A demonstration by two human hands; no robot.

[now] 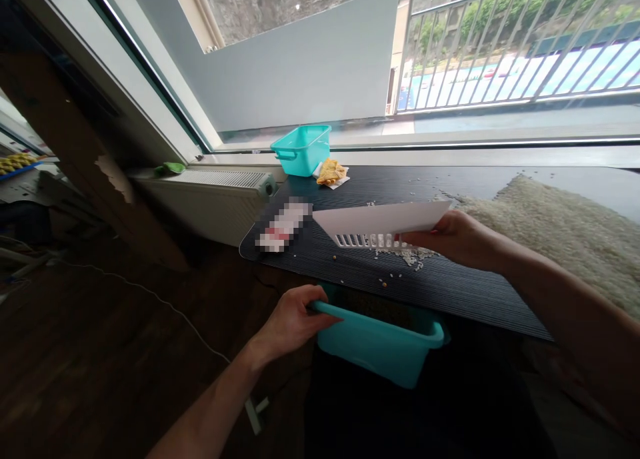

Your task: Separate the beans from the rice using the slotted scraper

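My left hand (293, 319) grips the handle of a teal plastic bin (380, 346) held just below the near edge of a dark ribbed table (450, 286). My right hand (453, 236) holds a white slotted tray (380, 222) tilted over the table, its slotted edge down by loose rice grains (413, 256). A big heap of rice (565, 232) lies on the table to the right, beside my right forearm.
A second teal bin (301, 149) and a yellow cloth (331, 171) sit at the table's far edge by the window. A blurred card (283, 227) lies on the table's left end. A white radiator (210, 196) stands to the left. A cable (165, 302) crosses the wooden floor.
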